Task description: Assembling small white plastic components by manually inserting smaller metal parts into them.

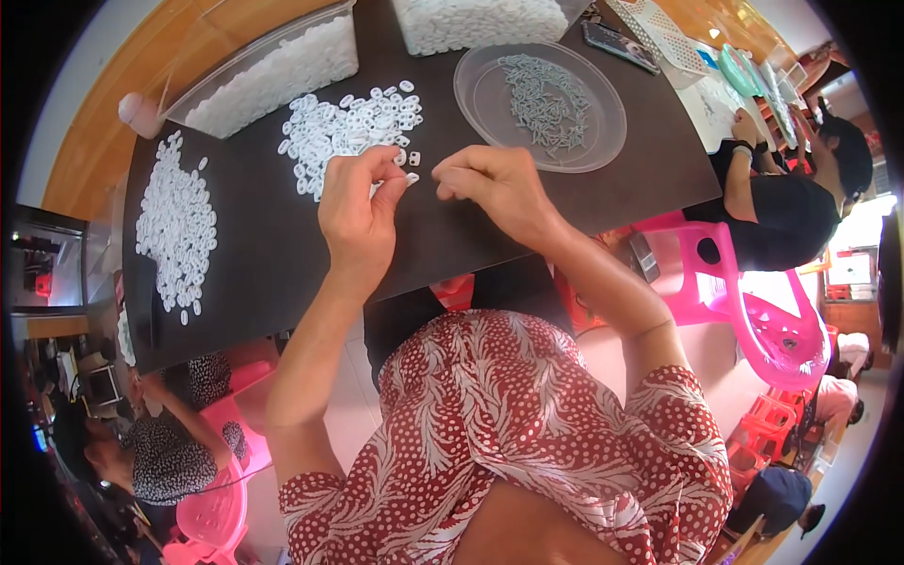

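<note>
My left hand (360, 202) is closed in a pinch over the dark table, with a small white oval plastic piece (412, 178) between thumb and forefinger. To its right, my right hand (499, 188) has its fingers curled and pressed together; what they hold, if anything, is too small to make out. Just beyond my left hand spreads a heap of similar white pieces (348, 127) with dark slots, a couple lying apart. Beyond my right hand sits a round translucent plastic tray (607, 141) holding many small grey screws (546, 104).
Another pile of white oval pieces (177, 226) lies at the table's left. Two clear tubs, one at far left (282, 71) and one at far middle (480, 24), hold white parts. A phone (621, 47) lies far right. Co-workers sit at right (782, 198) and lower left (169, 457).
</note>
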Available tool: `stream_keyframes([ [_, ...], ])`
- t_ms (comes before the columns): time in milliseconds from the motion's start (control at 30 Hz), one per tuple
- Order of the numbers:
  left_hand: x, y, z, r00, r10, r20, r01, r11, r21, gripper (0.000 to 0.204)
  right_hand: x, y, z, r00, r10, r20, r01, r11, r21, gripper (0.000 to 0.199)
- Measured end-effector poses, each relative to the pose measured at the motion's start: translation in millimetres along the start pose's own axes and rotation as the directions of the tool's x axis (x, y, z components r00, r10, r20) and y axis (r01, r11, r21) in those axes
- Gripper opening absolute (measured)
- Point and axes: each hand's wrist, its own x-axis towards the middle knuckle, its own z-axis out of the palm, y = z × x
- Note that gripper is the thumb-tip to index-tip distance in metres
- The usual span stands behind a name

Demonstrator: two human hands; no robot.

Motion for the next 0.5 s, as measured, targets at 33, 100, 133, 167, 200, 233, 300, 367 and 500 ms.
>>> stream_keyframes([
  [33,-0.9,4.5,-2.3,0.999,-0.008,-0.035,0.006,0.998,-0.059,0.026,0.6,-1.5,3.6,1.000,0.005,0.002,-0.005,1.000,0.002,0.018],
  [100,-3.3,10.9,-6.5,0.998,0.060,-0.036,-0.061,0.998,-0.030,0.027,2.3,-9.6,7.5,0.952,0.224,0.209,-0.284,0.901,0.329,0.019],
  [133,-5.2,13.6,-8.4,0.989,0.145,-0.042,-0.144,0.989,0.008,0.027,1.2,-11.5,10.8,0.945,0.234,0.230,-0.304,0.887,0.348,0.020],
  [167,-7.1,15.7,-8.8,0.972,0.229,-0.045,-0.227,0.973,0.043,0.027,0.8,-10.8,14.1,0.938,0.242,0.250,-0.327,0.857,0.398,0.022],
  [200,-9.0,16.5,-10.2,0.971,0.235,-0.045,-0.234,0.972,0.031,0.027,0.1,-10.1,16.4,0.931,0.248,0.267,-0.347,0.824,0.447,0.024],
  [233,-10.9,15.8,-13.0,0.967,0.251,-0.040,-0.249,0.967,0.060,0.026,-1.4,-13.0,16.2,0.920,0.254,0.300,-0.374,0.798,0.473,0.023],
  [300,-17.2,14.0,-18.2,0.969,0.245,-0.019,-0.241,0.964,0.108,0.024,-5.3,-18.9,13.8,0.876,0.304,0.374,-0.467,0.724,0.508,0.018],
  [367,-18.2,15.5,-14.5,0.970,0.242,-0.036,-0.239,0.969,0.061,0.023,-10.8,-19.1,14.5,0.880,0.308,0.362,-0.467,0.701,0.538,0.015],
  [500,-25.5,26.4,-9.0,0.999,-0.008,-0.049,0.004,0.996,-0.091,0.024,-15.2,-19.1,10.8,0.942,0.227,0.248,-0.332,0.744,0.580,0.015],
])
